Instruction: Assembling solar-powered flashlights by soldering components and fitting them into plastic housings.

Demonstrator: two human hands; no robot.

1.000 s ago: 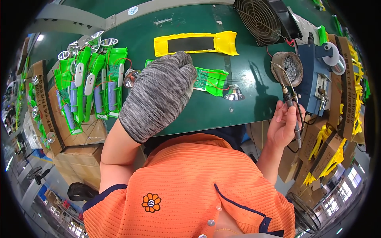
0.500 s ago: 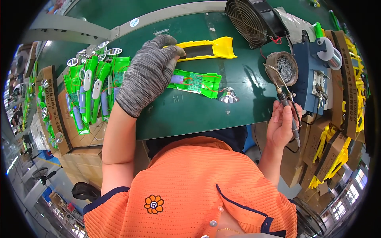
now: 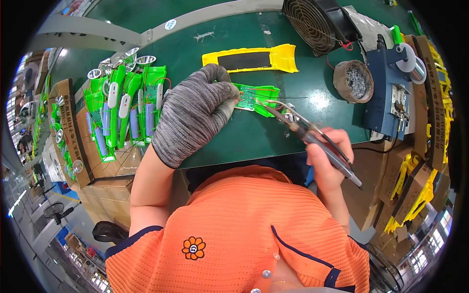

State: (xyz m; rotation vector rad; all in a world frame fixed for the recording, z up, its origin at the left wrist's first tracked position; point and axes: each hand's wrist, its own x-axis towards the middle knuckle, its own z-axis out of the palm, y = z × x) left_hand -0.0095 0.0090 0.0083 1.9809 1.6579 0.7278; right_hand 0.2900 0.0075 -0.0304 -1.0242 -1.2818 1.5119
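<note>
My left hand (image 3: 195, 115), in a grey knitted glove, has its fingers pinched together at the left part of an open green housing (image 3: 270, 92). What the fingertips hold is too small to make out. A green circuit board (image 3: 248, 94) with thin wires lies in this housing; the glove hides the rest. My bare right hand (image 3: 330, 156) grips a soldering iron (image 3: 310, 136), whose tip reaches over the board close to the gloved fingertips. Behind the iron, a shiny reflector cup (image 3: 291, 117) is partly hidden. Just beyond the glove lies a yellow housing (image 3: 284, 58) with a dark panel.
Green housings (image 3: 117, 107) with batteries and reflectors crowd a cardboard box on the left. To the right are a round solder-scrap bowl (image 3: 355, 82), a blue soldering station (image 3: 383, 88) with a wire spool, and a black fan (image 3: 317, 27). Boxes of yellow parts (image 3: 410, 180) stand at far right.
My left hand has come down from the yellow housing to the green one, fingers pinched. The soldering iron in my right hand has swung left from beside the bowl to the circuit board.
</note>
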